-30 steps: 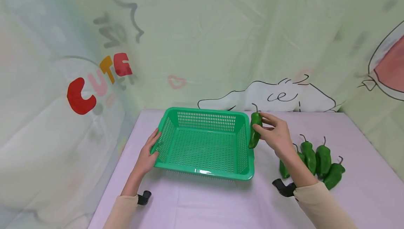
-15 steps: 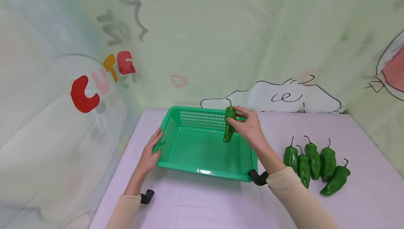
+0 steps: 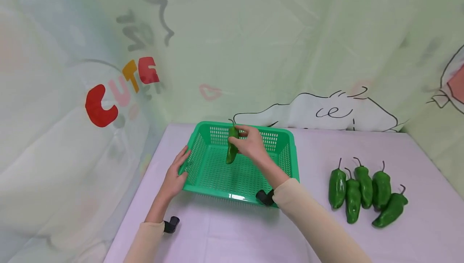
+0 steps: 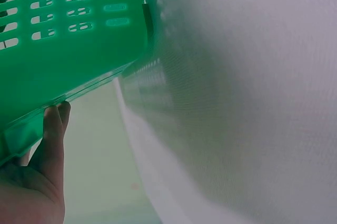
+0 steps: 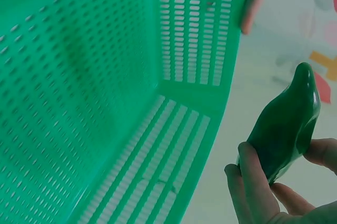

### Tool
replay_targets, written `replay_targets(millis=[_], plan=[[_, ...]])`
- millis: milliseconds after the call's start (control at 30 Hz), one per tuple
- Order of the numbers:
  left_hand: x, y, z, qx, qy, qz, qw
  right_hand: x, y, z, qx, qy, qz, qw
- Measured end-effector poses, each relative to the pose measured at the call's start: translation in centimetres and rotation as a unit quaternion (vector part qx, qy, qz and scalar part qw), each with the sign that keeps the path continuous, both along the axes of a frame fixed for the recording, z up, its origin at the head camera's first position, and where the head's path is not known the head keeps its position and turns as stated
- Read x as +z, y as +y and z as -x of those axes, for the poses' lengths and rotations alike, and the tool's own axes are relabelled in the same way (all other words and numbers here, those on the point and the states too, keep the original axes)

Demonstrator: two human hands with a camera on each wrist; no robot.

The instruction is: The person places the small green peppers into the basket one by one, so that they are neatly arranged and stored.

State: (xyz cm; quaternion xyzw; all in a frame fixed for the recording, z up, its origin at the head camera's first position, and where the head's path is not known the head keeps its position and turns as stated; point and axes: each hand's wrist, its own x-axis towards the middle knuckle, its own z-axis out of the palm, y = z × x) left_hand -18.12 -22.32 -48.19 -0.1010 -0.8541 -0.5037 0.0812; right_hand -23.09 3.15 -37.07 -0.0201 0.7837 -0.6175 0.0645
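A green plastic basket (image 3: 217,174) with slotted walls stands on the table. My left hand (image 3: 173,179) rests against its left rim with fairly straight fingers; in the left wrist view the fingers (image 4: 52,129) touch the rim's edge. Over the basket, my right hand (image 3: 250,142) pinches a green pepper (image 3: 232,150) between thumb and fingers. The pepper hangs upright, stem up, above the basket floor, nearer the back wall. In the right wrist view the pepper (image 5: 287,124) shows its glossy tip, while the fingers cover its other end.
Several more green peppers (image 3: 366,188) lie side by side on the table to the right of the basket. A pale cloth (image 3: 239,235) covers the table. Printed fabric (image 3: 253,53) hangs behind and to the sides. A black wrist mount (image 3: 265,197) hangs over the basket's front right.
My right hand has carried the pepper leftward from beside the basket's right rim to above its inside. My left hand stays at the left rim. The loose peppers are now uncovered by the arm.
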Motion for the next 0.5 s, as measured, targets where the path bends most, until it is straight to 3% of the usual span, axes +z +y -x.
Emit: replay_targets(millis=[267,500], plan=[[-0.1,-0.1,0.3,-0.001,0.0,0.006,1.0,-1.0,-4.7,0.9,0.033,0.021,-0.033,0.9987],[-0.1,-0.2,0.1,0.002,-0.002,-0.005,1.0,-2.4,-7.8,0.8,0.046,-0.032,-0.054,0.997]])
